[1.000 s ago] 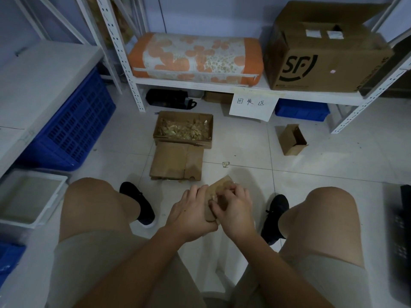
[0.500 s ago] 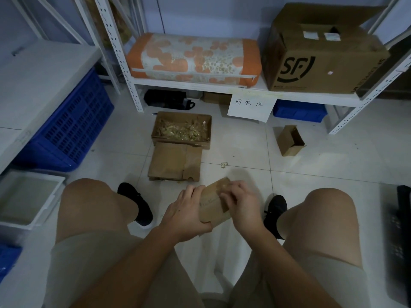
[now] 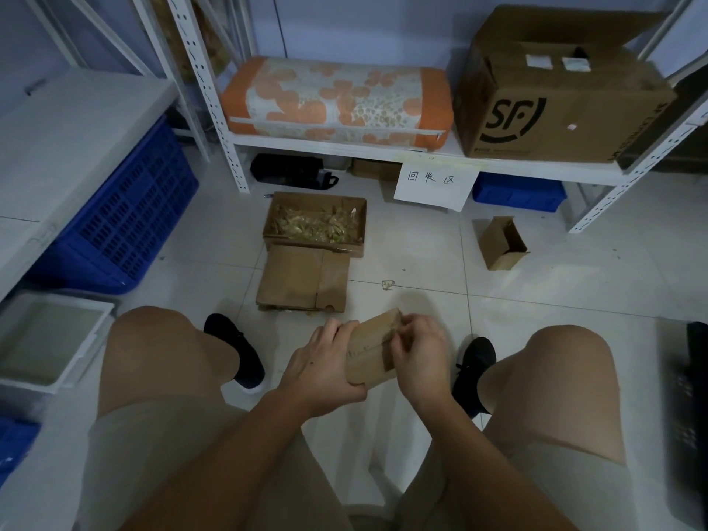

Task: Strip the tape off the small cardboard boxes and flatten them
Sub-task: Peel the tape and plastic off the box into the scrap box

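Sitting, knees apart, both my hands out front between them over the tiled floor. My left hand grips the small cardboard box from its left side, fingers curled over the top edge, thumb under the near corner. The box is off the floor, tilted, one broad face up toward me. My right hand sits at the box's right edge, fingertips bunched and pinching at a brownish tape strip that runs down that face; can't tell if the tape end is actually lifted.

Just beyond my hands on the floor: a stack of flattened cardboard. Past that, touching it, an open tray box full of crumpled yellowish tape scraps. One stray tape bit lies on the tile just ahead of my right hand. Further ahead and right of my hands, another small open box lies on its side, well apart from the rest. White paper sign hangs off the shelf edge beyond. Blue crate far to the left of my left hand.
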Tool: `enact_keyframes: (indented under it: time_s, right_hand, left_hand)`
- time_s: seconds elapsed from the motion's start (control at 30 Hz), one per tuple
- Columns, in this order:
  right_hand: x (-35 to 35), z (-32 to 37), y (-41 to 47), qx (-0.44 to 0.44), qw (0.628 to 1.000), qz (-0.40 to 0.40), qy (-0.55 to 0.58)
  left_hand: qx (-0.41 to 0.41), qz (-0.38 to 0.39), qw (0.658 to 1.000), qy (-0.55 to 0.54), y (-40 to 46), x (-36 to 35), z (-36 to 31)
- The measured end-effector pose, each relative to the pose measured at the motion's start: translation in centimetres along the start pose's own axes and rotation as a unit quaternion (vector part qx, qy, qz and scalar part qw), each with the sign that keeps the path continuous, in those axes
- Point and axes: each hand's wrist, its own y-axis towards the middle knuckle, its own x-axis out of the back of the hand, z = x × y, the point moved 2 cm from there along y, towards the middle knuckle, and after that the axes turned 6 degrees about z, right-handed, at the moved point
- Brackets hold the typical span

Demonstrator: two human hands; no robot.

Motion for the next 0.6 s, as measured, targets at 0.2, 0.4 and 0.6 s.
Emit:
enact_keyframes:
  time_s: [0.2,0.4,0.6]
  right_hand:
    - [1.4,0.3,0.0,-0.027,0.992,-0.046,0.115]
    - [-0.3,1.3,-1.3,0.206,0.978,-0.029,-0.006]
    - [-1.3,2.5,-2.3,0.319,0.946,-0.046,-0.044]
  left_hand:
    - [0.007,0.019,1.0,0.016,-0.1,-0.1,0.6]
    - [0.043,0.012,0.998,0.047,-0.1,-0.7,1.2]
    - [0.041,-0.072,0.996,-0.014,-0.1,-0.5,0.7]
